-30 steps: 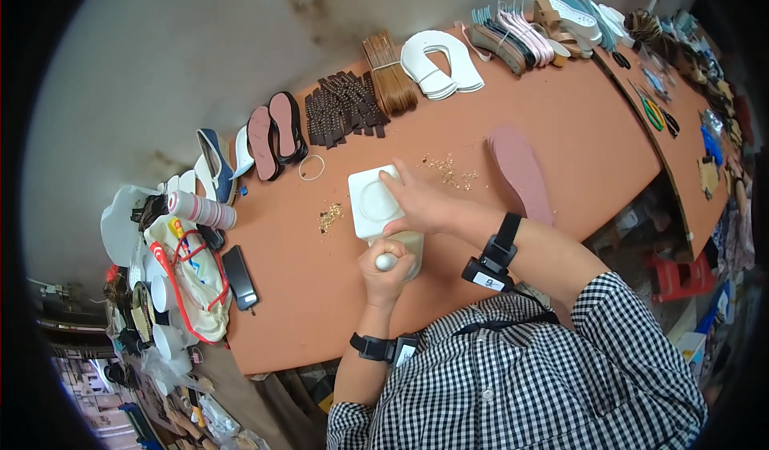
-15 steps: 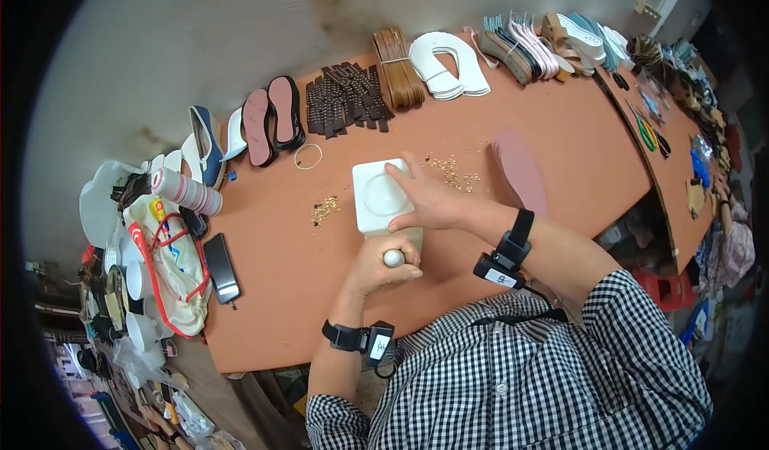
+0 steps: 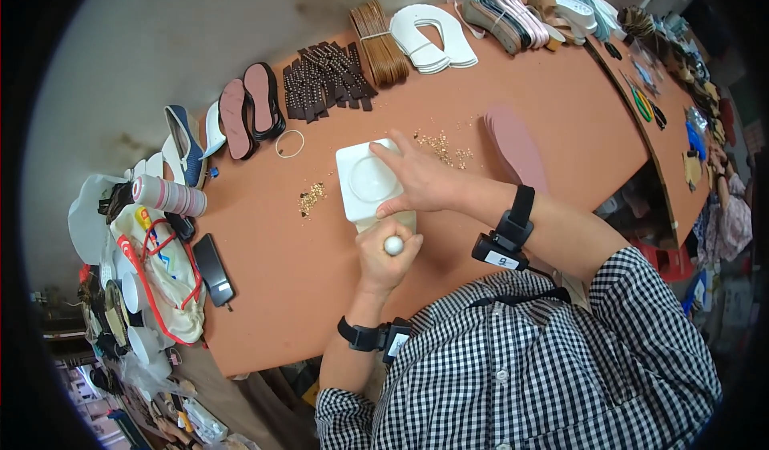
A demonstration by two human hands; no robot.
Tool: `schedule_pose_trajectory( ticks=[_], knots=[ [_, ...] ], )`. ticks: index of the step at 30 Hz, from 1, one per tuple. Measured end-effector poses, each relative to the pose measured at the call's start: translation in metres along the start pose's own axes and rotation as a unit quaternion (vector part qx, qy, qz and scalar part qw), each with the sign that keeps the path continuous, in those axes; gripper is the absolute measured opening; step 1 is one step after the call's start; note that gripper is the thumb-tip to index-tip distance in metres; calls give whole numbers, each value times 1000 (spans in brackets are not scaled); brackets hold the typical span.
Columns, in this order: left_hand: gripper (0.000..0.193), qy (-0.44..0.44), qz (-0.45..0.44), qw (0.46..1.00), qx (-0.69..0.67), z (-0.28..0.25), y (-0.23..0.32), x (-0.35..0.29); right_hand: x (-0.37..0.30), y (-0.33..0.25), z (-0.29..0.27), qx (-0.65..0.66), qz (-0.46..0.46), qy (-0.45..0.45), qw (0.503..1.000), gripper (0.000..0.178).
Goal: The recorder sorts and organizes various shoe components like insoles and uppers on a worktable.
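In front of me stands a white tabletop device (image 3: 368, 181) with rounded corners and a shallow round recess in its top. My right hand (image 3: 418, 179) grips its right side, thumb and fingers spread over the top. On the device's near side, my left hand (image 3: 380, 261) is closed in a fist around a lever handle, and the handle's pale ball knob (image 3: 392, 245) pokes out between thumb and fingers. The rest of the lever is hidden. Small gold studs (image 3: 311, 199) lie in a loose heap left of the device, and more gold studs (image 3: 445, 149) lie to the right.
Pink insoles (image 3: 514, 150) are stacked at right. Along the wall are studded dark straps (image 3: 328, 80), brown strips (image 3: 378, 46), white U-shaped pieces (image 3: 436, 38) and shoe soles (image 3: 264, 100). A phone (image 3: 212, 269) and a drawstring bag (image 3: 160, 274) lie at left.
The view has shifted, so the table items appear higher and further left. Against the device, my left fist and the knob have moved slightly right and nearer. The right hand stays on the device.
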State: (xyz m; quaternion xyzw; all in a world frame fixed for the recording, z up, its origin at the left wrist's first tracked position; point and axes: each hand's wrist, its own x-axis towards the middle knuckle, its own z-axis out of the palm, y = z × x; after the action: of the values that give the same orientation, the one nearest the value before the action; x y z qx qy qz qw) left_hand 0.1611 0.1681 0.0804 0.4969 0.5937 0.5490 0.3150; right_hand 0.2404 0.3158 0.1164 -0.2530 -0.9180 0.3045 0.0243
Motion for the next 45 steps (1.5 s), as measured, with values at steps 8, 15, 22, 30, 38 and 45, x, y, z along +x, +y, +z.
schedule_pose_trajectory(
  ticks=[8,15,22,30,38,45],
  knots=[
    [15,191,35,981,6,15,4,-6,-2,-3,-4,9,0,-14,1000,98],
    [15,213,-13,960,-179,-5,12,-16,-4,2,-1,35,-4,-12,999,97],
    [14,327,-12,872,-363,-43,-5,-26,-5,3,1,31,8,0,999,98],
    [31,446,-132,693,-551,-97,-56,-49,-10,-1,2,66,8,-2,998,97],
    [53,503,-246,596,-576,-108,-53,-47,-12,9,14,97,10,57,994,94],
    [46,440,-290,657,-539,-127,-55,-38,-16,-2,16,169,40,83,981,86]
  ],
)
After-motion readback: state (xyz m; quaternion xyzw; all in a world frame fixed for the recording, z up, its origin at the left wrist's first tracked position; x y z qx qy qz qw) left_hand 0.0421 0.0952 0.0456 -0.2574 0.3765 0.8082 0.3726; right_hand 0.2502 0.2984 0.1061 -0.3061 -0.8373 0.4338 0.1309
